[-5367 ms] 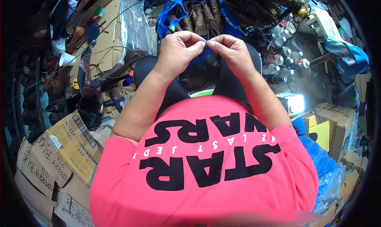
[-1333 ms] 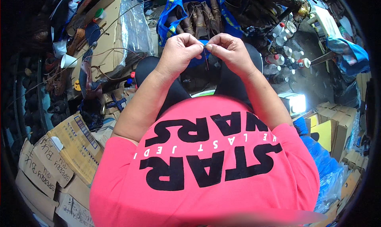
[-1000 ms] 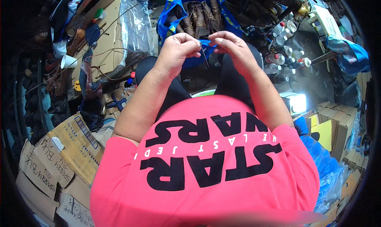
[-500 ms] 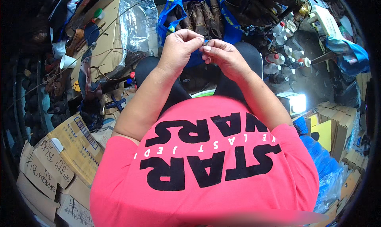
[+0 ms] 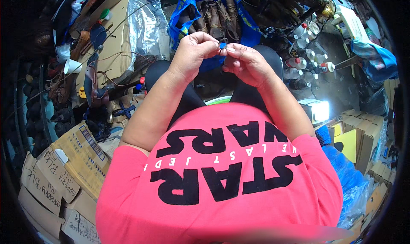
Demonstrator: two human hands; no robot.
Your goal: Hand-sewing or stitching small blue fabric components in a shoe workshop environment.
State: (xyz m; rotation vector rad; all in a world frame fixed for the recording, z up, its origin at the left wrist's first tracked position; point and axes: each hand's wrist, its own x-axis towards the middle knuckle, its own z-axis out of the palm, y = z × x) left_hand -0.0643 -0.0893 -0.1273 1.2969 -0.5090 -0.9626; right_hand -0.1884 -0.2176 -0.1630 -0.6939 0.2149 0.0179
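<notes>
Both of my hands meet above my lap, in front of a blue bag (image 5: 176, 28). My left hand (image 5: 193, 52) is closed in a pinch, thumb against forefinger. My right hand (image 5: 247, 64) pinches too, its other fingers curled. Between the fingertips is a small dark looped piece (image 5: 222, 41), with blue showing at its middle; its exact kind is too small to make out. The bag just beyond my hands holds several brown leather shoes or boots (image 5: 215, 20).
Flattened cardboard (image 5: 121, 39) and clear plastic sheeting (image 5: 147, 22) lie at the left, beside a white cup (image 5: 72, 66). Several bottles (image 5: 294, 63) stand at the right, near a bright lamp (image 5: 319, 111). Cardboard boxes (image 5: 361, 126) are stacked at the lower right.
My right hand has shifted slightly right and turned, so its fingertips are a little farther from my left. More of the small dark piece shows between them. My left hand has hardly moved.
</notes>
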